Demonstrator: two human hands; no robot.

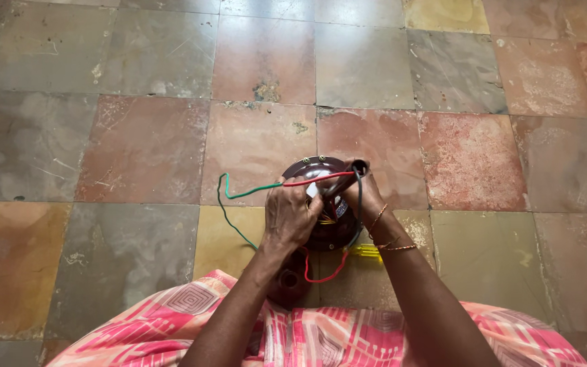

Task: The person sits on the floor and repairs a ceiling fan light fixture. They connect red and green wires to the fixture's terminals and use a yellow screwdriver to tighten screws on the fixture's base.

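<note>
Gripping dark round motor housing (321,204) between both hands, left hand (290,217) and right hand (365,197) fingers clenched on wires (253,191).

Brightness: the stone floor (144,146) is being lit evenly by soft daylight.
Shadows: only faint ones are being cast.
Glare: a dull sheen is being shown on the upper tiles.
Sharpness: the centre is being rendered crisply.
Distortion: tile joints are being bowed at the edges.

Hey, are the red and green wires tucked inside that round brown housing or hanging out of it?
Hanging out. The green wire loops left over the floor tiles, and the red wire crosses the brown housing between both hands.
</note>
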